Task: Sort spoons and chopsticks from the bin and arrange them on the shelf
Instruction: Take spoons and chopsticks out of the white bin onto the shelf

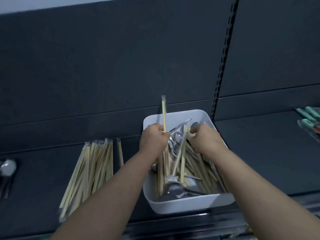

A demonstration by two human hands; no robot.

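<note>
Over the white rectangular plastic bin (187, 205) of pale wooden chopsticks (195, 163) and steel spoons (173, 187), the left hand (153, 139) gripped one plastic-wrapped chopstick pair (164, 115) upright. The right hand (206, 139) curled into the heap; whether it held anything could not be told.

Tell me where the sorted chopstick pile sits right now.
Head view: the sorted chopstick pile lies on the dark shelf, just left of the white bin, with spoons farther left at the frame edge.
</note>
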